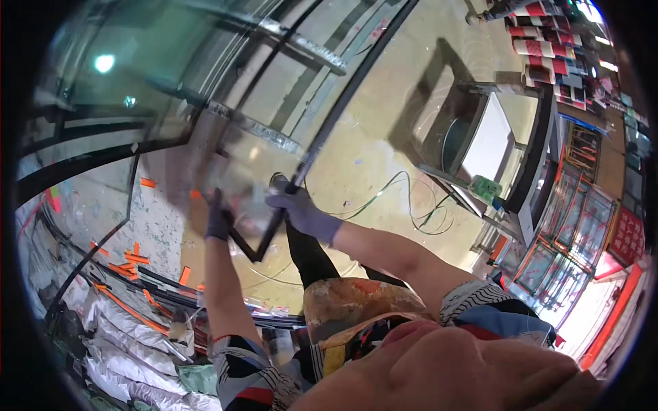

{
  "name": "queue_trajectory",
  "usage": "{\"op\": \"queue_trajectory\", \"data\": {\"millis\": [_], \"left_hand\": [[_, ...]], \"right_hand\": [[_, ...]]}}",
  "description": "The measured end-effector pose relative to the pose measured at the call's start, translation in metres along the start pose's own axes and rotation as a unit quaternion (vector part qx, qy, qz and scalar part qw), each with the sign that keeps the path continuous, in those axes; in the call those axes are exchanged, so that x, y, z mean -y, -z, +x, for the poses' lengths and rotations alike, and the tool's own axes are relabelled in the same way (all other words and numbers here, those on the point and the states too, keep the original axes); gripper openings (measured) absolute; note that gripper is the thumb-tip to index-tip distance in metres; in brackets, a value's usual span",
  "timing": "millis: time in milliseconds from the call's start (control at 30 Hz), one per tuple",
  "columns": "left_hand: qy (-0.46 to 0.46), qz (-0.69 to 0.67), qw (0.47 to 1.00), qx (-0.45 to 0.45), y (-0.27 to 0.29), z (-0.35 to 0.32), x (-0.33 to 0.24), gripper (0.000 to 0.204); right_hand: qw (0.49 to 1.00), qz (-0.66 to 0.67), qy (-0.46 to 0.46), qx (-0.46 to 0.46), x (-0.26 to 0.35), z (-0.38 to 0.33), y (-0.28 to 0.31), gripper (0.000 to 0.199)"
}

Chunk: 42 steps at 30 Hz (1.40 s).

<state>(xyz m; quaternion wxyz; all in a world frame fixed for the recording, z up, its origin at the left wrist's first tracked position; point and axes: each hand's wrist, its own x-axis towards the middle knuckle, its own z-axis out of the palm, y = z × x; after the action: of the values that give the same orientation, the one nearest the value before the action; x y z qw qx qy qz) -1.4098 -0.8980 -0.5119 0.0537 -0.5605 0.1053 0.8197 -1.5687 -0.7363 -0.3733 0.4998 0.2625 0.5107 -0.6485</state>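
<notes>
A large clear glass pane (334, 115) with a black edge strip is tilted in front of me, one corner pointing down toward my body. My right hand (299, 211), in a purple-grey glove, is closed round its right edge just above that corner. On the other side of the corner, my left hand (218, 218), in a darker-looking glove, grips the lower left edge; its fingers are partly smeared by motion. Through the pane appear metal-coloured bars (257, 127) of a rack. More black-edged glass (116, 75) stands at the upper left.
A metal stand (445, 130) with a white panel and a green object (485, 188) is at the right. A thin green cord (391, 188) loops over the floor. Orange strips (133, 259) and grey-white sacks (123, 342) lie at the lower left. Red-and-white rolls (541, 48) are stacked far right.
</notes>
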Motion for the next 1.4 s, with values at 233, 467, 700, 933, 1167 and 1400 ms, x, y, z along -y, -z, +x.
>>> {"op": "queue_trajectory", "data": {"millis": [233,467,700,933,1167,1400], "left_hand": [[0.007,-0.003,0.998,0.067,-0.114,-0.105,0.186,0.039],[-0.018,0.092,0.993,0.072,-0.190,-0.189,0.385,0.031],[-0.005,0.186,0.972,0.146,-0.263,-0.290,0.510,0.030],[0.003,0.218,0.960,0.178,-0.296,-0.340,0.575,0.030],[-0.031,0.180,0.971,0.156,-0.295,-0.391,0.581,0.029],[-0.086,0.080,0.990,0.076,-0.352,-0.488,0.682,0.028]], "right_hand": [[0.999,0.044,-0.008,-0.015,0.052,-0.168,0.149,0.042],[0.992,-0.060,0.109,-0.032,0.109,-0.364,0.316,0.019],[0.978,-0.089,0.174,0.079,0.135,-0.498,0.479,0.037],[0.979,0.081,0.164,0.091,0.111,-0.557,0.576,0.044],[0.973,0.148,0.118,0.135,0.071,-0.539,0.596,0.041],[0.897,0.015,0.401,0.186,0.035,-0.526,0.668,0.016]]}}
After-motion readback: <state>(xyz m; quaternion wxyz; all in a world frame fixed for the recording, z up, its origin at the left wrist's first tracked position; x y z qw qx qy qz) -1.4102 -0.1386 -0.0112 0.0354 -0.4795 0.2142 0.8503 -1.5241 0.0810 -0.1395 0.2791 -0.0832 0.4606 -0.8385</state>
